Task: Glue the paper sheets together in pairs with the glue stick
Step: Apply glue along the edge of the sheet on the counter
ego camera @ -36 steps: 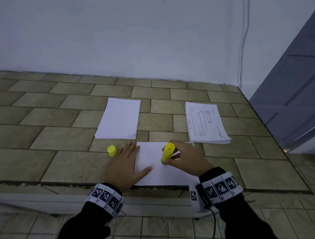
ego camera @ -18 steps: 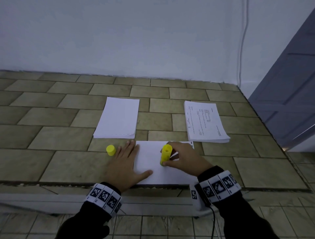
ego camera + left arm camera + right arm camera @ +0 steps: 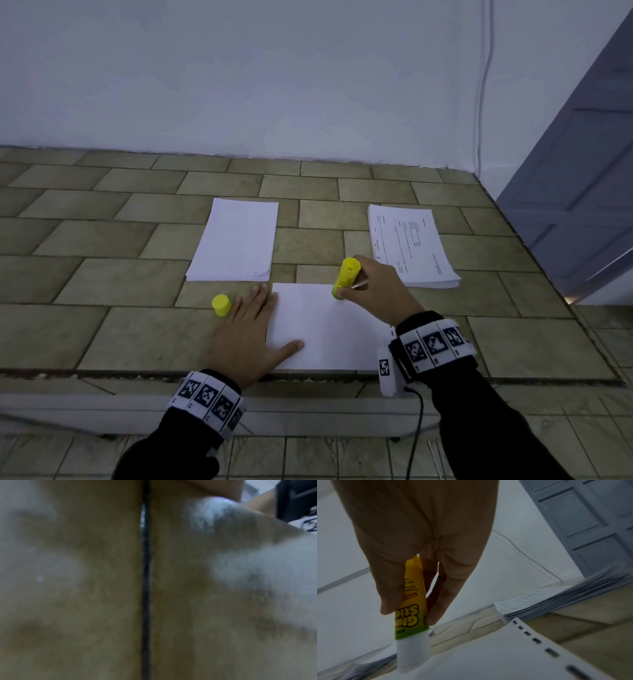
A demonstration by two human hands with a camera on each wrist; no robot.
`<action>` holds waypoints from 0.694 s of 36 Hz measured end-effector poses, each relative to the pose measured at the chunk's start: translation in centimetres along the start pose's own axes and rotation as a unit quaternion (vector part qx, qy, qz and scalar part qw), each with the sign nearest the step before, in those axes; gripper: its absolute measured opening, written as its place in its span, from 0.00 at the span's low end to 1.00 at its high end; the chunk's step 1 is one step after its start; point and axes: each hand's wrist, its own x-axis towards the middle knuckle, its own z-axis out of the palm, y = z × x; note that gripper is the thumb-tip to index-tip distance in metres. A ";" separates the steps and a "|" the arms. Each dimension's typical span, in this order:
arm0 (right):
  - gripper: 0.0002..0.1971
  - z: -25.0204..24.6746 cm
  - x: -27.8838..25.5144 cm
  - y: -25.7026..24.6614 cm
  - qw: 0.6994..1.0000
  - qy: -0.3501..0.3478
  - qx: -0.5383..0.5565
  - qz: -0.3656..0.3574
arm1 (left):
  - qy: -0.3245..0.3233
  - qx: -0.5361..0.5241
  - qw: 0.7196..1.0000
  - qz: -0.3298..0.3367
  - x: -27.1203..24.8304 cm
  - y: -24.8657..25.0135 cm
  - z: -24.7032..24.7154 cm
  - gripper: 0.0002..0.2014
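right hand (image 3: 375,291) grips glue stick (image 3: 346,278), tip on sheet (image 3: 325,329) far edge, near-upright | left hand (image 3: 250,329) flat, pinning sheet's left edge | strokes run toward person

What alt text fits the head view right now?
Right hand presses an uncapped yellow glue stick onto a white sheet while the left hand holds it flat; its cap and two paper stacks sit nearby.

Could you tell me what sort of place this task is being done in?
Probably a plain indoor room, not a furnished office: the paper sheet lies on a raised tiled ledge against a bare white wall, with a grey panelled door at the right.
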 end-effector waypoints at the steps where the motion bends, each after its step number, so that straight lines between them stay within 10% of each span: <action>1: 0.08 -0.4 -0.6 0.3 1.000 0.000 0.011 -0.003 | 0.002 -0.002 1.000 0.000 0.0 0.0 0.0 0.63; 25: 0.12 -4.4 -5.2 1.8 0.997 -0.073 -0.017 -0.012 | -0.006 0.020 1.000 0.001 -0.1 0.4 -0.5 0.65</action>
